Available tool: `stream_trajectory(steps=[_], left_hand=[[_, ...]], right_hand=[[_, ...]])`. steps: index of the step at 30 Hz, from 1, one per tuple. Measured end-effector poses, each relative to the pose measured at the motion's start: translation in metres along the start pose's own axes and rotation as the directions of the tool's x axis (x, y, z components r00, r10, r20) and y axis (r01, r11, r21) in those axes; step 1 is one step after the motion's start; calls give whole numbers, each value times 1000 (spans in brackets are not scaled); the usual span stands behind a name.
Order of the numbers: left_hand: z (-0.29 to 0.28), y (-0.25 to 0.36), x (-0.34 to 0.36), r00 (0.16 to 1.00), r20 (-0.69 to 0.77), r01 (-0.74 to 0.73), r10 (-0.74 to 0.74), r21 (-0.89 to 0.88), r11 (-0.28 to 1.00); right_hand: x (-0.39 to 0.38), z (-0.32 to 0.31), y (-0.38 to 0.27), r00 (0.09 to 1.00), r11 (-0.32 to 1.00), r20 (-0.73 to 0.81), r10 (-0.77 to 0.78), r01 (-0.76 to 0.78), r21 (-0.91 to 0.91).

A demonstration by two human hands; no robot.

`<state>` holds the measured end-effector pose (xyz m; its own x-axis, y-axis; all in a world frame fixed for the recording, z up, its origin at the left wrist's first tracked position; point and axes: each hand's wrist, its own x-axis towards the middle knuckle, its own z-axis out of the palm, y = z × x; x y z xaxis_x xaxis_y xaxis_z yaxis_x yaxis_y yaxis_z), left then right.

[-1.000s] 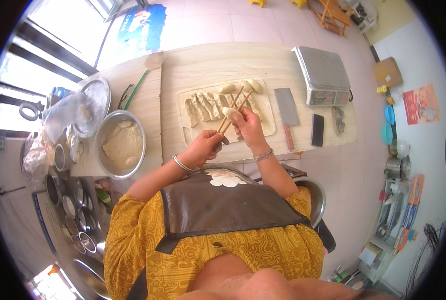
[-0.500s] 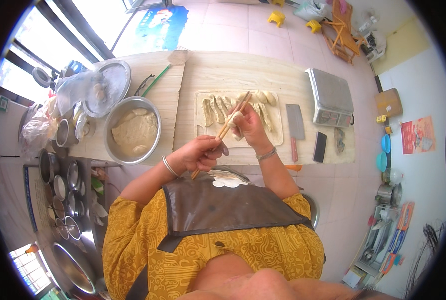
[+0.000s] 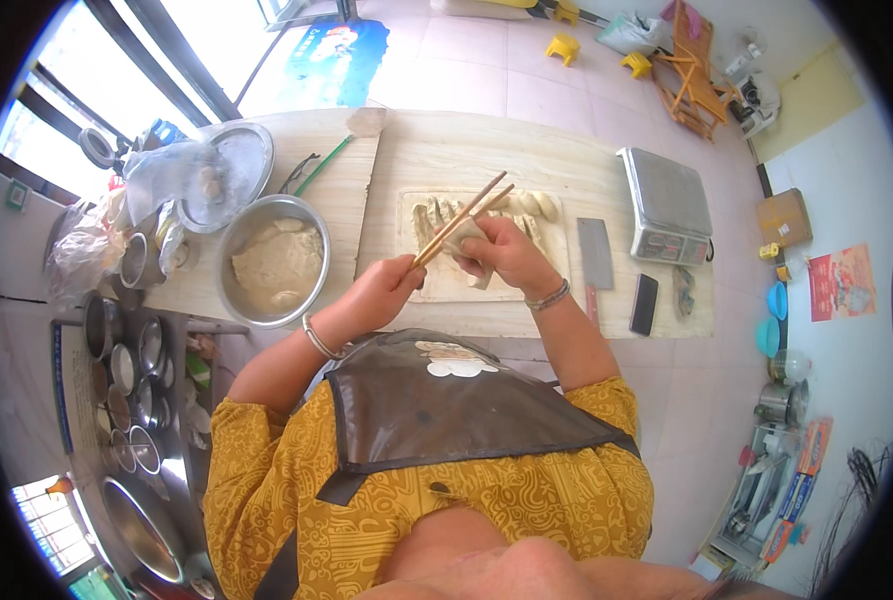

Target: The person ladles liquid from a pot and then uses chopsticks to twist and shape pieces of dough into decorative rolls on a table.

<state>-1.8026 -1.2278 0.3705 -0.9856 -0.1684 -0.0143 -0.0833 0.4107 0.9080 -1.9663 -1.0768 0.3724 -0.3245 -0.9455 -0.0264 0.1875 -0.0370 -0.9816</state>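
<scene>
My left hand [image 3: 381,288] is closed around the lower ends of a pair of wooden chopsticks [image 3: 489,199], which slant up to the right with their tips apart. My right hand [image 3: 514,258] pinches a pale strip of dough [image 3: 461,236] against the chopsticks; one end hangs below the fingers, and the fingers hide part of it. Beneath both hands lies a cream cutting board [image 3: 563,265] with cut dough strips [image 3: 421,225] in a row. Several smooth, rounded dough pieces [image 3: 533,204] sit at its far right.
A metal bowl of dough [image 3: 278,262] stands left of the board. Right of it are a cleaver [image 3: 594,255], a digital scale [image 3: 664,200] and a black phone [image 3: 643,305]. Far left hold a metal lid [image 3: 251,160], plastic bags and metal pots. A green stick [image 3: 323,163] lies behind the bowl.
My left hand has moved up and left along with the chopsticks. The dough, bunched at my right fingers before, now lies flatter across the chopsticks. The whole view has shifted slightly.
</scene>
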Motion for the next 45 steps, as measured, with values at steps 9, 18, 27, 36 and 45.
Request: stream_trajectory(steps=[9,18,27,36,45], left_hand=[[-4,26,-26,750,657,659,-72,-752,5],[-6,16,8,950,-312,-28,-26,-167,986],[-7,4,-2,761,571,622,310,-777,-97],[-32,-7,5,977,-202,-153,69,-439,885],[-28,12,-18,989,45,128,-138,-719,684]], right_hand=[[11,12,-16,996,990,23,88,-90,107],[36,34,-33,987,992,-151,-61,42,-121],[51,32,-20,960,977,217,-175,143,157],[70,50,-29,967,990,255,3,-39,133],[57,41,-10,983,999,179,-33,40,-35]])
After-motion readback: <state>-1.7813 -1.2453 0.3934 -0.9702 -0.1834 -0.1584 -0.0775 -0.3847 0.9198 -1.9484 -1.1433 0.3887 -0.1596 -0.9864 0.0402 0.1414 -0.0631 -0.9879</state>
